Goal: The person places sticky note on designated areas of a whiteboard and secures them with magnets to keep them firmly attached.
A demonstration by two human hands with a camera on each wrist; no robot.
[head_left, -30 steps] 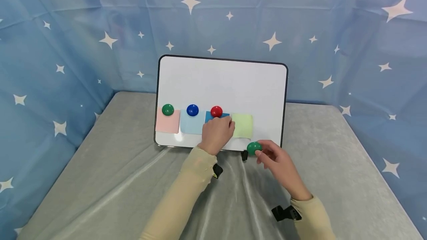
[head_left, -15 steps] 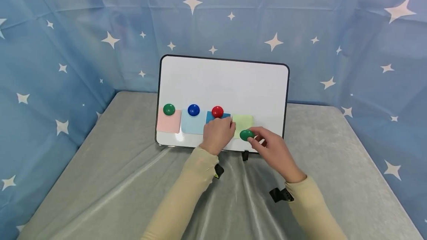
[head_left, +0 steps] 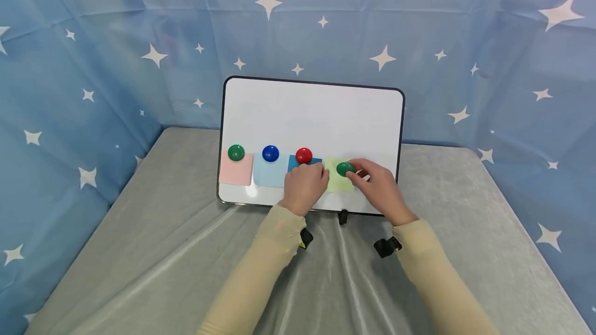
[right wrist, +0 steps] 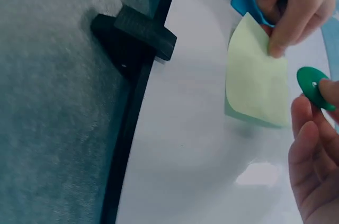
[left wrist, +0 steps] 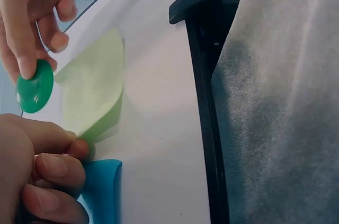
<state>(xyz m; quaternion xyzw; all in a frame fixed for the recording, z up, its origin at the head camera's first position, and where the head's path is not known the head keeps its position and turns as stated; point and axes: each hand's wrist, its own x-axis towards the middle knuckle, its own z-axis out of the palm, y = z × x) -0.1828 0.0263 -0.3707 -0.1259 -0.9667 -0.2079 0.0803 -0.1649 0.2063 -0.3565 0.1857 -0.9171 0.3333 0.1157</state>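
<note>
My left hand [head_left: 304, 186] pinches the left edge of a light green sticky note [right wrist: 257, 78] against the whiteboard [head_left: 312, 112]; the note's lower part curls away from the surface. Between thumb and fingers, my right hand [head_left: 378, 186] holds a round green magnet [head_left: 345, 169], over the upper part of that note in the head view. In the left wrist view the magnet [left wrist: 35, 87] is tilted, with its edge toward the board. A dark blue note [head_left: 293, 163] under a red magnet [head_left: 304, 155] is partly hidden behind my left hand.
Further left on the board, a green magnet [head_left: 236, 152] is at the top of a pink note [head_left: 236, 170] and a blue magnet [head_left: 270, 153] tops a light blue note [head_left: 270, 173]. A black foot [head_left: 342, 216] props the board on a grey cloth [head_left: 163, 231].
My right hand has moved up and left with the green magnet, from below the board's bottom edge to over the light green note. My left hand stays at the note.
</note>
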